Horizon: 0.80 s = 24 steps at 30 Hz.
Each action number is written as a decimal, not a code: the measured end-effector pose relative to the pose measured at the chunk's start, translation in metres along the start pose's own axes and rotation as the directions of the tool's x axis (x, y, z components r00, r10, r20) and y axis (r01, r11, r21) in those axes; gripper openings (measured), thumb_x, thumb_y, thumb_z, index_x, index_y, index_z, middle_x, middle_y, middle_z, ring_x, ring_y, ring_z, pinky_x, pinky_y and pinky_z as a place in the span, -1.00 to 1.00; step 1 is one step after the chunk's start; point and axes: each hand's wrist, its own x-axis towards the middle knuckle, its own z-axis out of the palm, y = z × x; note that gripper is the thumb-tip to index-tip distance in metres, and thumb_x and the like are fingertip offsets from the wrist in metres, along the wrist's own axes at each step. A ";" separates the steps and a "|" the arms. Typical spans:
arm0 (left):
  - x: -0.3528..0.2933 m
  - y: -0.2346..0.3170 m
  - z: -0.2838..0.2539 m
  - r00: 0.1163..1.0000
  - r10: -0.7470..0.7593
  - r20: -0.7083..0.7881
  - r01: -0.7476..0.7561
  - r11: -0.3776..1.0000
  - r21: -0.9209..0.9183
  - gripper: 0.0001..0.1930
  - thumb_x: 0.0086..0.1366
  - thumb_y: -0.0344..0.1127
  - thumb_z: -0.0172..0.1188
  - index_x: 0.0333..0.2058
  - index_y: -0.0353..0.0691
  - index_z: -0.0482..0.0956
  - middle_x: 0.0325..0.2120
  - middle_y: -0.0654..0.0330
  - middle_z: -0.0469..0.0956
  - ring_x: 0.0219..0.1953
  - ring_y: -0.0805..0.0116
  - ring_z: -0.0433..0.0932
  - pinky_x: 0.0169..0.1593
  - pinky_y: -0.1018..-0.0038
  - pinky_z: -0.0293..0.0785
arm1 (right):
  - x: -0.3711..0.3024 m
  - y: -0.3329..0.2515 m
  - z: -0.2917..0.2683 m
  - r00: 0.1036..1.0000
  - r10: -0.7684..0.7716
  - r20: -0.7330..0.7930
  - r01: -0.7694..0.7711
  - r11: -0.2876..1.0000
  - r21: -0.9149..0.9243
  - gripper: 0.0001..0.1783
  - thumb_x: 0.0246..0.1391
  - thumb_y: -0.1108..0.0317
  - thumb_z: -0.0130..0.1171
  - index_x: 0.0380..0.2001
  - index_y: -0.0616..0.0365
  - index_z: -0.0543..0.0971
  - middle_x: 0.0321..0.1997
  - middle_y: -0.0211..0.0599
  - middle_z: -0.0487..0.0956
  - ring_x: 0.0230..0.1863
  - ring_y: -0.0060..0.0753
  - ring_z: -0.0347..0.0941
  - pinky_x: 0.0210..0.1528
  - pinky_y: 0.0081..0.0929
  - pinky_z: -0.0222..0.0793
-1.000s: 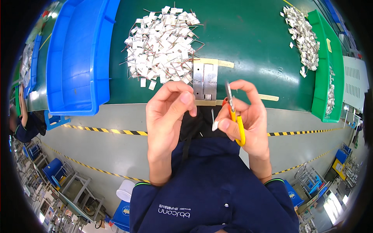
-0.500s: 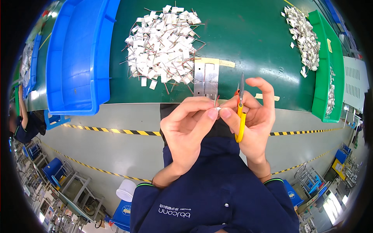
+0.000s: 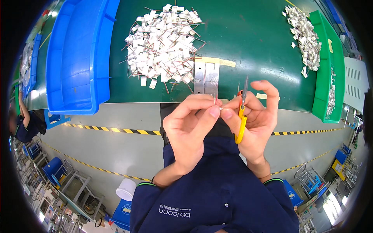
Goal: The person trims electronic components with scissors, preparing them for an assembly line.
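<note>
My left hand [image 3: 188,126] is closed in a pinch on a small white connector [image 3: 221,108] with thin wires standing up from it. The fingers cover most of this connector. My right hand [image 3: 254,130] meets it from the other side, thumb and forefinger pinched at the connector's edge. Hooked in that same hand is a pair of small scissors [image 3: 241,126] with yellow handles, their metal blades pointing away from me. Just beyond the fingers, a flat metal plate [image 3: 206,77] lies at the table's edge, taped along its far side.
On the green table [image 3: 248,42] lies a heap of white wired connectors [image 3: 161,48]. A blue bin [image 3: 74,62] stands left. Far right, more white pieces [image 3: 305,39] lie beside a green bin [image 3: 326,77]. Another person's arm [image 3: 24,105] shows at far left.
Both hands have shifted very slightly to the right, still pinching the connector together. The scissors have tilted a little to the right with my right hand.
</note>
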 end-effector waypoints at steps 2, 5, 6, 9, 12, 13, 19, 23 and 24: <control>0.001 0.000 0.001 1.000 0.011 0.001 -0.011 1.000 -0.016 -0.91 0.17 -0.61 0.14 -0.32 -0.45 0.53 -0.31 0.09 0.52 -0.23 0.42 0.50 -0.10 0.53 0.42 | -0.001 0.000 0.000 1.000 -0.011 -0.001 0.011 1.000 0.004 -0.36 -0.08 0.71 0.20 0.02 0.20 0.13 -0.42 -0.25 0.53 -0.31 -0.52 0.53 -0.19 -0.65 0.39; 0.002 0.002 0.002 1.000 0.026 -0.008 -0.026 1.000 0.016 -0.92 0.17 -0.61 0.14 -0.32 -0.44 0.53 -0.33 0.10 0.52 -0.25 0.42 0.51 -0.11 0.54 0.42 | -0.002 0.001 -0.001 1.000 -0.014 0.020 0.014 1.000 0.002 -0.36 -0.11 0.74 0.20 0.01 0.20 0.13 -0.42 -0.25 0.52 -0.31 -0.51 0.53 -0.20 -0.64 0.40; 0.002 0.002 0.003 0.999 0.030 -0.014 -0.029 0.999 0.024 -0.92 0.17 -0.60 0.14 -0.32 -0.44 0.53 -0.33 0.10 0.52 -0.26 0.42 0.51 -0.12 0.54 0.42 | -0.002 0.001 -0.001 1.000 -0.012 0.020 0.012 1.000 0.002 -0.36 -0.11 0.74 0.20 0.01 0.20 0.13 -0.42 -0.25 0.52 -0.31 -0.51 0.53 -0.20 -0.64 0.40; 0.002 0.004 0.004 0.999 0.039 -0.020 -0.038 0.999 0.036 -0.92 0.17 -0.60 0.14 -0.32 -0.44 0.53 -0.34 0.11 0.52 -0.28 0.43 0.52 -0.13 0.55 0.42 | -0.003 -0.001 -0.001 1.000 -0.012 0.028 0.013 1.000 -0.026 -0.36 -0.12 0.76 0.19 0.00 0.21 0.13 -0.41 -0.23 0.51 -0.30 -0.49 0.53 -0.21 -0.64 0.41; 0.002 0.004 0.004 0.999 0.046 -0.019 -0.045 0.998 0.039 -0.92 0.17 -0.61 0.14 -0.32 -0.44 0.53 -0.35 0.11 0.52 -0.28 0.43 0.52 -0.14 0.55 0.42 | -0.004 -0.001 -0.003 0.998 -0.024 0.053 0.025 0.999 -0.024 -0.36 -0.13 0.76 0.19 -0.01 0.22 0.14 -0.40 -0.22 0.50 -0.29 -0.47 0.54 -0.21 -0.63 0.42; 0.001 0.004 0.004 0.999 0.046 -0.018 -0.046 0.998 0.036 -0.92 0.17 -0.61 0.14 -0.32 -0.44 0.53 -0.36 0.11 0.51 -0.28 0.43 0.52 -0.14 0.55 0.42 | -0.004 -0.001 -0.003 0.998 -0.018 0.058 0.019 1.000 -0.018 -0.37 -0.13 0.76 0.18 -0.01 0.23 0.14 -0.40 -0.22 0.50 -0.29 -0.46 0.54 -0.21 -0.64 0.42; 0.002 0.005 0.001 0.999 0.050 -0.002 -0.050 0.997 0.051 -0.92 0.17 -0.62 0.14 -0.33 -0.44 0.53 -0.37 0.10 0.51 -0.31 0.45 0.50 -0.18 0.57 0.41 | -0.004 -0.001 -0.005 0.996 -0.009 0.093 0.014 0.999 -0.052 -0.38 -0.12 0.76 0.17 -0.02 0.24 0.14 -0.41 -0.24 0.49 -0.30 -0.46 0.55 -0.22 -0.65 0.42; 0.002 0.005 -0.001 0.999 0.051 -0.004 -0.051 0.997 0.057 -0.92 0.16 -0.62 0.14 -0.34 -0.44 0.53 -0.38 0.11 0.51 -0.32 0.46 0.50 -0.20 0.58 0.41 | -0.003 -0.002 -0.005 0.992 -0.004 0.127 0.011 0.998 -0.055 -0.39 -0.12 0.76 0.16 -0.01 0.26 0.16 -0.41 -0.25 0.50 -0.32 -0.49 0.54 -0.25 -0.67 0.41; 0.002 0.006 -0.001 0.999 0.049 -0.004 -0.049 0.998 0.045 -0.94 0.16 -0.63 0.14 -0.36 -0.43 0.52 -0.39 0.12 0.50 -0.32 0.47 0.50 -0.20 0.58 0.40 | -0.002 -0.004 -0.004 0.992 -0.004 0.128 0.011 0.998 -0.056 -0.39 -0.12 0.76 0.16 -0.01 0.26 0.16 -0.41 -0.25 0.50 -0.32 -0.49 0.54 -0.25 -0.67 0.41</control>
